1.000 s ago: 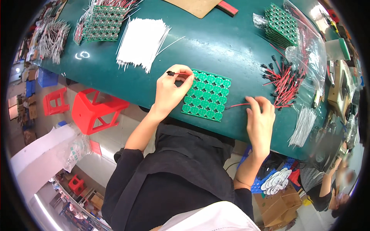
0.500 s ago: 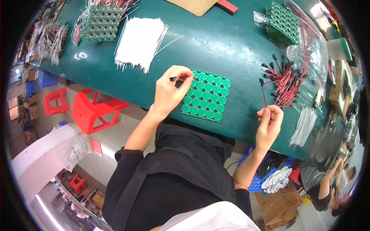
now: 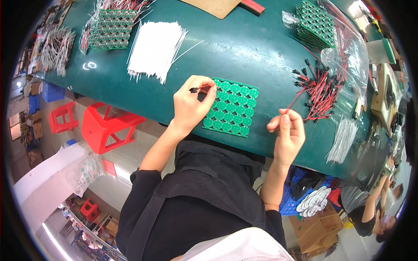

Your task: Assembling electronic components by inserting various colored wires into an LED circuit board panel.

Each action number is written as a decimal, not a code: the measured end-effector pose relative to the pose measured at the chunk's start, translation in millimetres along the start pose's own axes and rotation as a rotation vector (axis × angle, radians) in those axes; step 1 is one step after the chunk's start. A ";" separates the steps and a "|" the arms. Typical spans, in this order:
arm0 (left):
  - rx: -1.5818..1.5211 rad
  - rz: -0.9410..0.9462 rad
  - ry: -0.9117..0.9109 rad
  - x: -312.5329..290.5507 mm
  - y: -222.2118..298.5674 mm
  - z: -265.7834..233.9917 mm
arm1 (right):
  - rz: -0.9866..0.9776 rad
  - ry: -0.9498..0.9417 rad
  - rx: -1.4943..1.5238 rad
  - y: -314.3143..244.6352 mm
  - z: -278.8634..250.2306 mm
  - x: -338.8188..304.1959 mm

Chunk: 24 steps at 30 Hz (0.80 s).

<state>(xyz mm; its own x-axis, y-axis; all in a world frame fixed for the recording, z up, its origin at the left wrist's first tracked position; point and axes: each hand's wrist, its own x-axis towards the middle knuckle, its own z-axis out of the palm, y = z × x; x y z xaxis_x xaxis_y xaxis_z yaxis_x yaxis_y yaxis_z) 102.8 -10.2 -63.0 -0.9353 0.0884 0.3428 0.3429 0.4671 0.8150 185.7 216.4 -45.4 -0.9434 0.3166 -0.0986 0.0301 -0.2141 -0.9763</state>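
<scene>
Here, two hands (image 3: 188, 103), one lead (image 3: 296, 99) in each

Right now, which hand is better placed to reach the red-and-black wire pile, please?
Probably the right hand: it is nearer the wire pile, though holding a red wire; the left hand is beyond the green board.

Readable text: none.
Item 1: plastic bag (image 3: 85, 177), well below and left of the left fingers (image 3: 206, 81); green print, not legible.
Item 2: cardboard box (image 3: 317, 234), below and right of the right fingers (image 3: 296, 118); faint dark marks, too small to read.
Item 3: desk (image 3: 109, 76); 1 white looped mark (image 3: 89, 66) on its surface, well left of the left fingers; lettering or glare, cannot tell.
</scene>
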 end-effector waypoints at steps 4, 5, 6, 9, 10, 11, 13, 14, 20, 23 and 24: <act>0.019 0.002 0.037 -1.4 1.6 2.0 | 0.048 -0.068 0.002 6.8 11.3 -2.1; 0.018 0.003 0.036 -1.3 1.2 2.6 | 0.047 -0.067 0.002 8.1 13.0 -2.3; 0.026 0.019 0.048 -1.6 0.7 3.4 | 0.065 -0.080 -0.009 9.2 14.3 -2.6; 0.047 0.044 0.061 -1.4 1.8 4.3 | 0.102 -0.120 -0.024 10.0 24.5 -6.1; 0.060 0.051 0.064 -1.4 2.3 4.6 | 0.122 -0.147 -0.029 10.3 28.1 -7.5; 0.059 0.052 0.064 -1.2 2.4 4.7 | 0.104 -0.179 -0.058 13.6 29.1 -9.7; 0.134 0.078 0.054 -1.0 2.1 3.9 | 0.087 -0.179 -0.110 13.6 31.4 -11.8; 0.133 0.077 0.054 -1.3 1.9 3.0 | 0.084 -0.182 -0.116 12.7 31.5 -11.8; 0.128 0.090 -0.028 2.7 3.6 0.9 | 0.086 -0.186 -0.089 12.5 33.5 -14.3; 0.053 -0.050 -0.081 5.9 -1.6 -0.4 | 0.127 -0.229 -0.102 12.8 32.1 -18.1; 0.047 -0.048 -0.084 7.3 -0.9 0.3 | 0.126 -0.223 -0.107 14.0 31.1 -19.2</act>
<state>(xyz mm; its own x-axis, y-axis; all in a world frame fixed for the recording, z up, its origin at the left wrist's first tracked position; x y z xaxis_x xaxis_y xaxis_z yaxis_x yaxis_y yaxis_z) 95.7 -9.8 -61.3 -0.9553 0.1375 0.2616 0.2946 0.5128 0.8064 193.9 178.6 -51.2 -0.9790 0.0800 -0.1874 0.1755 -0.1363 -0.9750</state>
